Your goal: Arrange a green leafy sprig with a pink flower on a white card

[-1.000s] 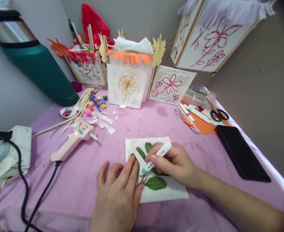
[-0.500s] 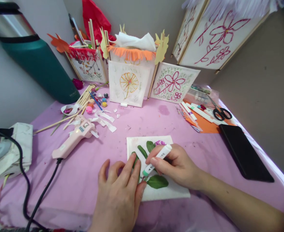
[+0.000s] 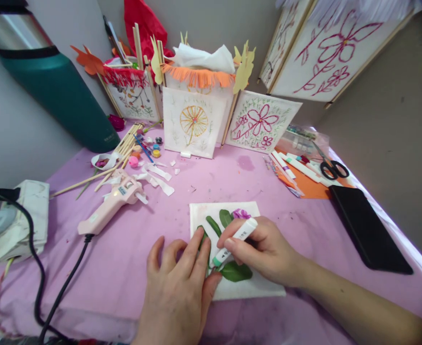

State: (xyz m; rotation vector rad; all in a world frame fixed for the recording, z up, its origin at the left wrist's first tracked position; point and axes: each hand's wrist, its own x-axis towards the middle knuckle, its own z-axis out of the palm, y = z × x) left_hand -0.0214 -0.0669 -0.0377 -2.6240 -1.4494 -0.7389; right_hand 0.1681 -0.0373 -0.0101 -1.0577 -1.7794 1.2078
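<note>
A white square of paper (image 3: 249, 287) lies on the pink tablecloth, painted with green leaves (image 3: 236, 271) and a purple flower (image 3: 241, 213). My right hand (image 3: 264, 249) is closed round a white marker with a green band (image 3: 232, 240), its tip down on the stem between the leaves. My left hand (image 3: 177, 287) lies flat with fingers spread, pressing the paper's left edge.
A pink glue gun (image 3: 112, 201) with a black cord lies to the left. Wooden sticks and small paint pots (image 3: 144, 148) sit behind it. Decorated paper lanterns (image 3: 193, 115) stand at the back. Markers, scissors (image 3: 331, 167) and a black slab (image 3: 367, 230) lie at right.
The view has shifted slightly, showing more of the purple flower. My right hand has drawn the marker a little lower on the paper; my left hand stays pressed on the edge.
</note>
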